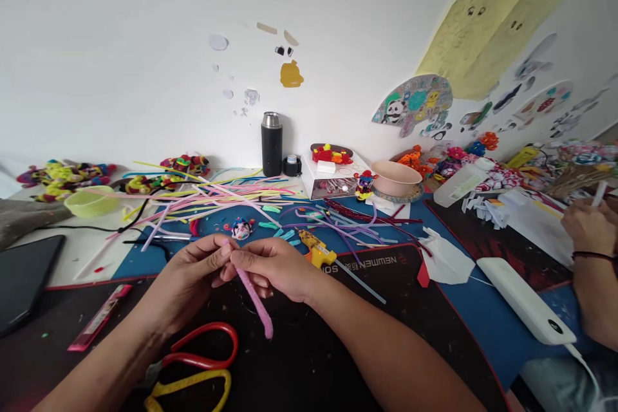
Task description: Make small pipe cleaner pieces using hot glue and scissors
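Observation:
Both my hands meet above a black mat (309, 360), pinching a pink pipe cleaner (255, 306). My left hand (200, 267) grips its upper end between thumb and forefinger. Close beside it, my right hand (277, 267) holds the same strand with thumb and fingers closed. The strand's lower part hangs down toward me from the right fingers. Scissors (205, 360) with red and yellow handles lie below my left wrist, their blades mostly hidden under it. A yellow glue gun (316, 251) with a glue stick in it rests just beyond my right hand.
Many coloured pipe cleaners (232, 193) lie across the back. A black thermos (272, 145) stands by the wall near a white box (333, 180) and a beige bowl (396, 180). Right lie a white power bank (526, 299) and another person's hand (589, 225). A phone (29, 277) lies left.

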`<state>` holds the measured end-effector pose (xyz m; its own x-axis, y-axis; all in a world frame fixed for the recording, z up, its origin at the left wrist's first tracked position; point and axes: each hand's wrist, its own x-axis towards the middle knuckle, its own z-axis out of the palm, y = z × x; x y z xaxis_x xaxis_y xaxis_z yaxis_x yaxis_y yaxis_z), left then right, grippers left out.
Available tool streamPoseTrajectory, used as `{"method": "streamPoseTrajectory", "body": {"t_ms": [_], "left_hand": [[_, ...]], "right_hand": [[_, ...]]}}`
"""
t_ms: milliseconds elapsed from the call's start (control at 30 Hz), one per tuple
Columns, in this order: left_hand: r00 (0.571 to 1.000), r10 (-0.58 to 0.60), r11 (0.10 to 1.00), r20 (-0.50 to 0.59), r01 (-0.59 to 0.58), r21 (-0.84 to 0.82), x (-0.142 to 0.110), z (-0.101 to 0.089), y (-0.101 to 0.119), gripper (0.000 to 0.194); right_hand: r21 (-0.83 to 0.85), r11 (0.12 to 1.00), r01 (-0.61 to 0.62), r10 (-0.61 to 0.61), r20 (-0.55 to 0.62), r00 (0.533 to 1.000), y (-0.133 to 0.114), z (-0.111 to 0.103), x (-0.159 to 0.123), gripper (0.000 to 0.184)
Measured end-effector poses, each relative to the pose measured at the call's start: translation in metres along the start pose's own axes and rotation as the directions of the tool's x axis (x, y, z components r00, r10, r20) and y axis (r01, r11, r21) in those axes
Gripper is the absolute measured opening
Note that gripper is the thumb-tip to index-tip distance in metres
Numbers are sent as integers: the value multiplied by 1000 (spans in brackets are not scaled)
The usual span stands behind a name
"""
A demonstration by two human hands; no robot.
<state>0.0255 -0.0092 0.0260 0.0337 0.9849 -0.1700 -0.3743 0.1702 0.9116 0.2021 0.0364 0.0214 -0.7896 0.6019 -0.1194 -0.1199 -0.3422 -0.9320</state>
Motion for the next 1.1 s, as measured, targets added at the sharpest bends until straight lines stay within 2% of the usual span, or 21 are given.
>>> {"method": "streamPoseTrajectory", "body": {"t_ms": [100, 267, 367, 567, 700, 800, 933, 1100], "left_hand": [[998, 45, 999, -38, -46, -4, 0, 1, 2, 38], [972, 140, 989, -187, -146, -20, 1, -3, 6, 36], [963, 140, 989, -230, -149, -20, 1, -6, 8, 38], [988, 35, 997, -148, -46, -68, 4, -15, 10, 39], [998, -25, 992, -63, 17, -122, 4, -21, 8, 41], [999, -50, 995, -16, 48, -89, 3, -21, 4, 39], [1000, -21, 1000, -19, 20, -2, 2, -18, -1, 35], [996, 73, 997, -54, -72, 15, 0, -13, 2, 34]], "right_hand": [[-52, 998, 26, -27, -16, 1000, -1, -1, 0, 57], [-159, 987, 37, -42, -23, 999, 4, -3, 3, 60], [-198, 980, 27, -32, -22, 999, 7, -5, 3, 60], [-216, 976, 25, -31, -21, 999, 7, -6, 3, 59], [-93, 996, 8, -2, 62, 998, 7, -7, 4, 53], [18, 1000, -2, 0, 120, 993, 7, -7, 5, 51], [93, 995, -22, 9, 138, 990, 5, -8, 4, 52], [133, 990, -56, 36, 147, 988, 7, -8, 5, 51]]}}
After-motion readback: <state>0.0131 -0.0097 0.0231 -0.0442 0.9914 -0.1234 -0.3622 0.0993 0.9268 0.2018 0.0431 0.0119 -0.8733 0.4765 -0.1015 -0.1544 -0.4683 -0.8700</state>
